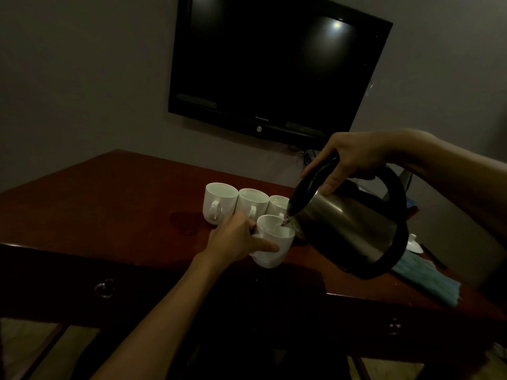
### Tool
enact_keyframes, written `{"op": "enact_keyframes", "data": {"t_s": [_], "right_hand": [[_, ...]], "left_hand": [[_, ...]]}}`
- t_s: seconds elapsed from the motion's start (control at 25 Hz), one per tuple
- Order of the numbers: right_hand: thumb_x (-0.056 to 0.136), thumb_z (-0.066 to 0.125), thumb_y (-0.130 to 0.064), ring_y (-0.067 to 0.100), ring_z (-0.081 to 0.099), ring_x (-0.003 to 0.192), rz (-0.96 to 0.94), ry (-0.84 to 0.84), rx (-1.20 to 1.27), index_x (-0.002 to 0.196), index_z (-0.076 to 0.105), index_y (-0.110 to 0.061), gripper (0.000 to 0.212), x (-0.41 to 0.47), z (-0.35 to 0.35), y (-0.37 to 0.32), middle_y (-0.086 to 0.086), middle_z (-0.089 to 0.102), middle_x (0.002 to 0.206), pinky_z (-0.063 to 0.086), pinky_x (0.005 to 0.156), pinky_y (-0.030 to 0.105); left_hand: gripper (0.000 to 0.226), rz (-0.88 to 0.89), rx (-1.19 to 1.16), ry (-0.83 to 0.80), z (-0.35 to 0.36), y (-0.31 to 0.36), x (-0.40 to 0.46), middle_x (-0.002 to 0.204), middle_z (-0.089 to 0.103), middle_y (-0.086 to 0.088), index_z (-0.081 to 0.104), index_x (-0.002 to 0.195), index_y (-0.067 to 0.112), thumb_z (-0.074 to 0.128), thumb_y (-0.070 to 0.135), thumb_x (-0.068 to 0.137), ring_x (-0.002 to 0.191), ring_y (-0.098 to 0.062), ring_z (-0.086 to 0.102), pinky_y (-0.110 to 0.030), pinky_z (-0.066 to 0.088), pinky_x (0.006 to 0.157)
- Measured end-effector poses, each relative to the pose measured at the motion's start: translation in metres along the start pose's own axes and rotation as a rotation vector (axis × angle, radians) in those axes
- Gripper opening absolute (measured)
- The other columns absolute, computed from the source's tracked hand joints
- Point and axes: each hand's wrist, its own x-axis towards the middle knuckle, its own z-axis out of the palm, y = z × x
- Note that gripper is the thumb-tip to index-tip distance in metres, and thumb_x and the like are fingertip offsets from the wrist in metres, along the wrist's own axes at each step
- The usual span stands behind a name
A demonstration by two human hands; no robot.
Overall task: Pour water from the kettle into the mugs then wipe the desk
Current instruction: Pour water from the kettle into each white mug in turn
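right hand (354, 160) gripping kettle (348, 223) handle, left fingers (263, 246) steadying front mug (273, 244) near counter (109, 204) edge; best poured slowly, spout kept low over rim.

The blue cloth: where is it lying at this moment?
In the head view the blue cloth lies on the right side of the desk near its front edge, partly hidden behind the tilted kettle.

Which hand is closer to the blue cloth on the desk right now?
Right. The right hand grips the kettle handle above and behind the blue cloth; the left hand holds the front mug, well off to the cloth's left.
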Motion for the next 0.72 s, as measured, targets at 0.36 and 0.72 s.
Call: {"op": "enact_keyframes", "data": {"t_s": [0.36, 0.72], "right_hand": [[0.066, 0.079, -0.04, 0.02, 0.049, 0.052, -0.031, -0.019, -0.034, 0.12, 0.065, -0.042, 0.055, 0.0047, -0.002, 0.0016, -0.009, 0.071, 0.07, 0.045, 0.049, 0.032], [0.069, 0.077, -0.033, 0.012, 0.048, 0.046, -0.031, -0.038, -0.024, 0.127, 0.062, -0.037, 0.06, 0.0025, -0.0047, 0.0038, -0.007, 0.071, 0.072, 0.041, 0.041, 0.022]], "left_hand": [[0.063, -0.032, -0.008, -0.031, -0.0012, -0.0029, 0.0021, 0.079, 0.074, 0.006, 0.073, 0.088, 0.014, 0.079, 0.067, 0.054, 0.075, -0.009, 0.07, -0.044, 0.061, 0.072], [0.05, -0.027, -0.034, -0.055, -0.0037, -0.0027, 0.003, 0.075, 0.072, 0.007, 0.073, 0.083, 0.016, 0.084, 0.059, 0.06, 0.073, -0.008, 0.069, -0.042, 0.061, 0.073]]}}
